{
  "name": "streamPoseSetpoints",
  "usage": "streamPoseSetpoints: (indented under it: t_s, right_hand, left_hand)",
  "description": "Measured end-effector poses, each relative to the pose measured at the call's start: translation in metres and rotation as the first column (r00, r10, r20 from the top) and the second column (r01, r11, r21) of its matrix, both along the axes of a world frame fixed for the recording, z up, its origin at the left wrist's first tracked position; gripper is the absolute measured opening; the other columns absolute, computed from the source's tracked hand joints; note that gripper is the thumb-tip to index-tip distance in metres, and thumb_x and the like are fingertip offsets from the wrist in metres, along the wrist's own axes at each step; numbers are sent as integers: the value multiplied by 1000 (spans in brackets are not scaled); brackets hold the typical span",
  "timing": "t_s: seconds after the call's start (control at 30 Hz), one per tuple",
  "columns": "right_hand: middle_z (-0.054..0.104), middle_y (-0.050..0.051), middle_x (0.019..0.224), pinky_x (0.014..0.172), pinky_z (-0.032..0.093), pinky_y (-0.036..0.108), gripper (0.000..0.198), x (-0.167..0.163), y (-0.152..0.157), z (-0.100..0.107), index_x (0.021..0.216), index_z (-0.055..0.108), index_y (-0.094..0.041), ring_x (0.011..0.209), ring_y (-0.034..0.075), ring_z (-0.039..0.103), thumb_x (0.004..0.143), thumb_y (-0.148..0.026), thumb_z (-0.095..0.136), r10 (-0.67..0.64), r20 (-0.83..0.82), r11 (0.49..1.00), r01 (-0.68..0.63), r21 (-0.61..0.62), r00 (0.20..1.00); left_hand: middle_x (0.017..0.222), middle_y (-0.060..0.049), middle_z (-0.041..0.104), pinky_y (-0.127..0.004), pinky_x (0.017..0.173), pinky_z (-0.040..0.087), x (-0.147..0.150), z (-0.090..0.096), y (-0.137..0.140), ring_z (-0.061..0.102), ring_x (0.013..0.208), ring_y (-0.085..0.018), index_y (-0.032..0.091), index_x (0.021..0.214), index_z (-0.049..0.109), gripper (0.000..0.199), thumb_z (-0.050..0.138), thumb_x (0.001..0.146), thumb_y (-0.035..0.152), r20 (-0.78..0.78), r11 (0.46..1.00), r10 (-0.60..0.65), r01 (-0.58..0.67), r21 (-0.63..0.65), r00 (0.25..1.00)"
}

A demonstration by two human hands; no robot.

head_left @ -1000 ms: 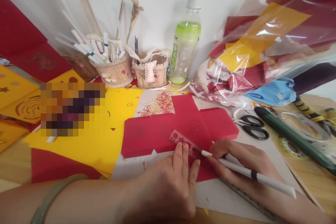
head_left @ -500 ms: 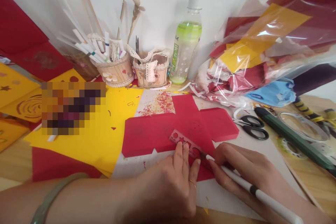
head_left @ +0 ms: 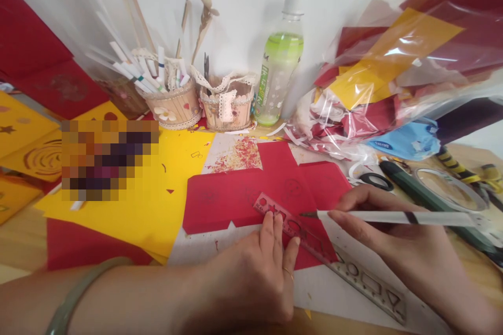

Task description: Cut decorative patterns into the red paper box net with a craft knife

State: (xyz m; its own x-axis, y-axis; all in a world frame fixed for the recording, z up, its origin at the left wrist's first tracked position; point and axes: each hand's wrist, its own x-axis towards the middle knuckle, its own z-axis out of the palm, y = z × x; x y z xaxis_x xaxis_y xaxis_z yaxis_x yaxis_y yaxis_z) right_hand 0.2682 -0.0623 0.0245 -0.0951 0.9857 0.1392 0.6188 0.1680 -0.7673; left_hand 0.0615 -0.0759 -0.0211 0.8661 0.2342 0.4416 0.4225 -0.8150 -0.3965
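Observation:
A cross-shaped piece of red card [head_left: 223, 199] lies flat on white paper, with faint drawn marks on its panels. Across its lower part slants a clear stencil ruler [head_left: 371, 278] with cut-out shapes. My left hand [head_left: 255, 272] lies on the ruler, fingertips stretched out and pressing it against the card. Between thumb and fingers of my right hand [head_left: 377, 235] is a white pen [head_left: 385, 216] with a dark tip, held nearly level just above the ruler's round hole. Whether the tip touches the card I cannot tell.
Yellow card [head_left: 157, 209] lies on the left. Behind stand two wooden pots [head_left: 173, 107] and a green drink bottle [head_left: 281, 73]. A plastic bag of paper scraps [head_left: 361, 89] fills the back right. Scissors [head_left: 376, 181], a green cutter [head_left: 428, 199] and tape rolls [head_left: 451, 188] lie at right.
My right hand has risen and moved right and away from me, turning the pen from a slant to nearly level and uncovering the ruler's far end. The left hand stays put.

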Motion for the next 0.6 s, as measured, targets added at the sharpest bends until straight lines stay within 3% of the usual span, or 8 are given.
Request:
streamPoseSetpoints:
  t_s: [0.6]
  right_hand:
    - [61, -1, 54, 39, 41, 20, 21, -10, -9, -9, 66, 53, -21, 44, 10, 52, 86, -28, 54, 167, 198, 981, -184, 69, 966]
  left_hand:
    - [95, -25, 66, -35, 64, 56, -1, 3, 1, 66, 89, -35, 1, 106, 65, 37, 55, 76, 20, -14, 1000, -12, 13, 19, 1000]
